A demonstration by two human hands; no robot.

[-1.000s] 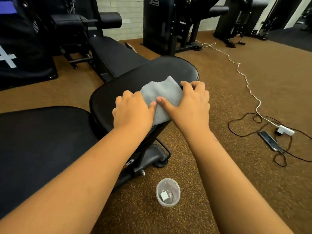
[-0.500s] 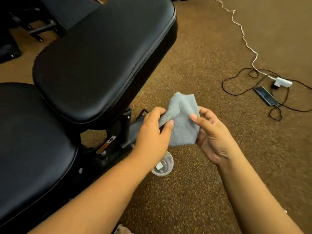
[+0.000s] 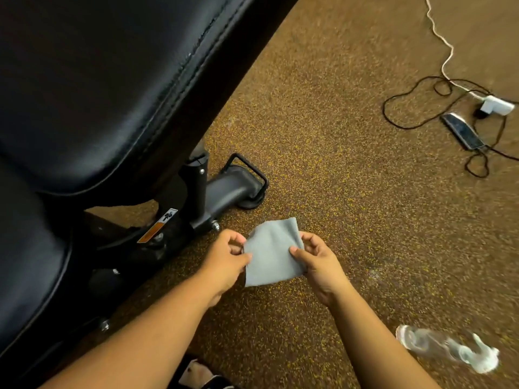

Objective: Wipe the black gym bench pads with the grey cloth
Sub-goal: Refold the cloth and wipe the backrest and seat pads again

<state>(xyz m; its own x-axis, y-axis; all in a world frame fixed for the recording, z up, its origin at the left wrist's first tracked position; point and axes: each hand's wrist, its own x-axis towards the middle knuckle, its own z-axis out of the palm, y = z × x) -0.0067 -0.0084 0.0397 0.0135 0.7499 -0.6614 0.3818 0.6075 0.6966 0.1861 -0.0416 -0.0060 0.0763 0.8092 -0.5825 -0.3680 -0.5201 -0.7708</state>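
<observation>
The grey cloth (image 3: 271,252) hangs spread between my two hands, low over the brown floor and off the bench. My left hand (image 3: 224,261) pinches its left edge and my right hand (image 3: 317,259) pinches its right edge. The black bench pad (image 3: 106,80) fills the upper left, tilted, with a second black pad (image 3: 25,248) below it at the left edge. Both hands are to the right of the bench's metal frame (image 3: 202,197).
A clear plastic bottle (image 3: 446,349) lies on the floor at lower right. A phone (image 3: 462,130), a white charger (image 3: 495,105) and tangled black and white cables lie at upper right. A sandalled foot (image 3: 196,373) shows at the bottom edge.
The cloth came off the bench pad, where both hands pressed it. Both hands now hold it lower, spread out flat over the floor; the view has dropped closer to the floor.
</observation>
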